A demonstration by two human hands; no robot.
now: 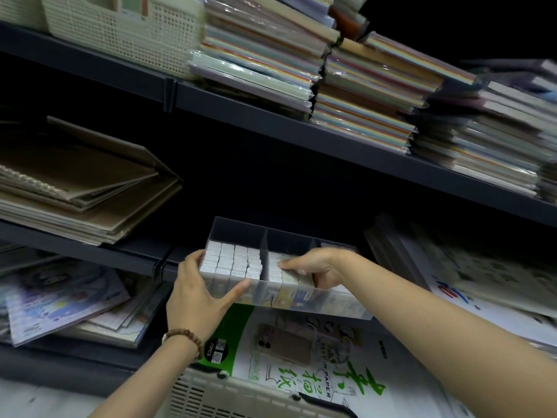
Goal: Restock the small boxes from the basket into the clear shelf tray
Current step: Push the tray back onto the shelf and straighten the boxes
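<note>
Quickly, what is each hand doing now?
Left hand: grips the clear plastic tray.
Right hand: fingers on small white boxes; grip cannot be told.

clear glossy plastic tray (316, 303), perforated matt plastic basket (211, 393).

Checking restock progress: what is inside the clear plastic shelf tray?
The left compartment of the clear plastic shelf tray holds rows of small white boxes. More boxes sit in the middle one, partly covered by the right hand. The right compartment is mostly hidden behind that hand.
</note>
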